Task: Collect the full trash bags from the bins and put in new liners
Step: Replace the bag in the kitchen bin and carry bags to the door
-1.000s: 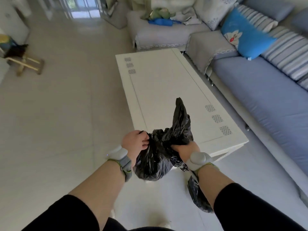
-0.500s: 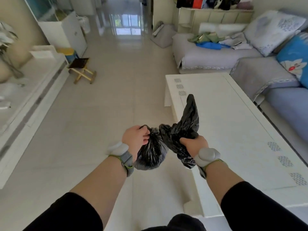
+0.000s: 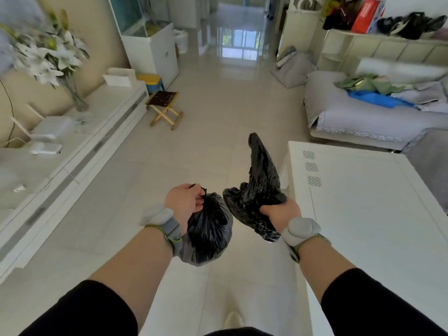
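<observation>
The left hand (image 3: pixel 185 202) is closed around the gathered neck of a rounded, bulging black plastic trash bag (image 3: pixel 208 236), which hangs below the fist in front of the left wrist. The right hand (image 3: pixel 281 210) grips a second piece of crumpled black plastic film (image 3: pixel 259 187) around its middle; 1 limp end sticks up above the fist and the other droops beneath it. This second piece looks flat and empty, so it may be a fresh liner or a lightly filled bag; which one cannot be told. The 2 bundles sit just beside each other, apparently not touching, held over the pale tiled floor (image 3: pixel 218 122) next to the corner of a white rectangular coffee table (image 3: pixel 363 214).

Judging from this, at least 1 full bag has been collected and closed at the neck. No bin shows anywhere in view, so whether any bin has its new liner cannot be told; carrying the bag off and lining the bins seem to remain
</observation>
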### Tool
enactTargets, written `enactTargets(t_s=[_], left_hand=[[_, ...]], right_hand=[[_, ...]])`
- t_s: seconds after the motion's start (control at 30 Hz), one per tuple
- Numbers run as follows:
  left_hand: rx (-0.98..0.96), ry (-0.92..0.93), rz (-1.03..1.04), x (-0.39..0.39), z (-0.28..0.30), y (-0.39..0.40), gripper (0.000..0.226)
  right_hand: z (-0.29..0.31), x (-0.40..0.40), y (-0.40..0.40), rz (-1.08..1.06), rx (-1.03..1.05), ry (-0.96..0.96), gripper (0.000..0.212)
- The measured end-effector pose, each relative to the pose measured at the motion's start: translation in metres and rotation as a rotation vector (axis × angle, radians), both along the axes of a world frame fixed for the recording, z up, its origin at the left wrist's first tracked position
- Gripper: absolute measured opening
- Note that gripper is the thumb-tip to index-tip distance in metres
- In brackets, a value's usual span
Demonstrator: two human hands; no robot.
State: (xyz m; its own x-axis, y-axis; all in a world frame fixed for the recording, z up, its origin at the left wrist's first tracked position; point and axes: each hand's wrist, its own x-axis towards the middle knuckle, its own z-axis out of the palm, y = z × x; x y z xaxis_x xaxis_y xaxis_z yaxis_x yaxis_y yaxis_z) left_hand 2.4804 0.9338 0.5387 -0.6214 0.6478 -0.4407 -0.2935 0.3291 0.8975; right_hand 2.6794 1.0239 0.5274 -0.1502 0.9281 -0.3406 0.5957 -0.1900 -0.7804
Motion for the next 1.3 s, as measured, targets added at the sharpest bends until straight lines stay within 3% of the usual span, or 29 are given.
enactTargets(t_s=[0.2,0.8,1.3], left_hand=[[-0.014,-0.016,0.034,-0.054,0.002,0.088,0.031],[0.013,0.024,-0.163,-0.261,0.005,0.412,0.029],[-0.002,0.055,-0.116,-0.390,0.008,0.698,0.030]], right_hand=[[0.001,-0.057,0.099,0.072,0.023,-0.008,0.016],[-0.005,-0.256,0.379,-0.090,0.042,-0.069,0.011],[0.007,-0.382,0.687,0.002,0.053,-0.085,0.016]])
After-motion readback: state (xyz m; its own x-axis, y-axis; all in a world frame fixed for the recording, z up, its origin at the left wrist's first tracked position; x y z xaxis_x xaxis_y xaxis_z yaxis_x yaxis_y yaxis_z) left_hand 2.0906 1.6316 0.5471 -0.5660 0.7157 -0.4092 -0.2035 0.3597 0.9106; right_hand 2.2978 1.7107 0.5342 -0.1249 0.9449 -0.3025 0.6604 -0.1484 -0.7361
